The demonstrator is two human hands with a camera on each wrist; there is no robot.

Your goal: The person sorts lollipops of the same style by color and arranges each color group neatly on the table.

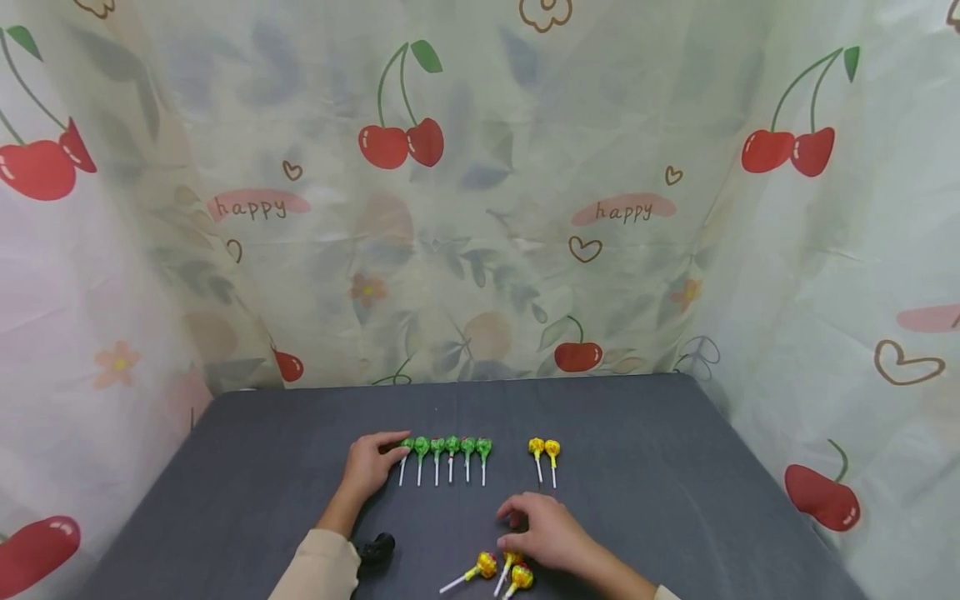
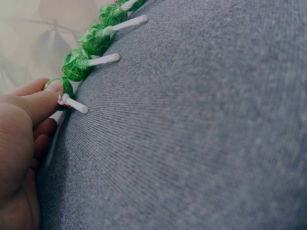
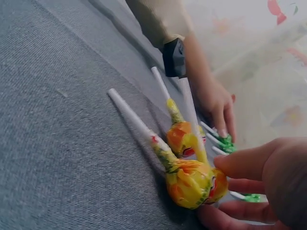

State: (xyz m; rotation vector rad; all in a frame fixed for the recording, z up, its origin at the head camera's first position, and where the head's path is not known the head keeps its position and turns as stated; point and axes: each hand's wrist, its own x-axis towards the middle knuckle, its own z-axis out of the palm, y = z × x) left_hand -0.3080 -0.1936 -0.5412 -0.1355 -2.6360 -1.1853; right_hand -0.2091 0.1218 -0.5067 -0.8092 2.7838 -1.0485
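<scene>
At the left end of a row of several green-wrapped lollipops (image 1: 453,446), my left hand (image 1: 366,468) pinches the end lollipop (image 2: 68,87) by its head, thumb on the wrapper. Its white stick points toward me, like the others in the row. My right hand (image 1: 553,533) is lower on the table, over three loose yellow lollipops. Between thumb and fingers it holds one yellow lollipop (image 3: 220,185) by the head, the stick angled up. A second yellow lollipop (image 3: 188,186) lies against it, and a third yellow lollipop (image 1: 487,566) lies just to the left.
Two yellow lollipops (image 1: 552,448) lie side by side to the right of the green row, sticks toward me. Dark grey cloth covers the table (image 1: 637,467). A curtain (image 1: 480,208) printed with cherries surrounds the back and sides. A black device (image 1: 377,548) is at the left wrist.
</scene>
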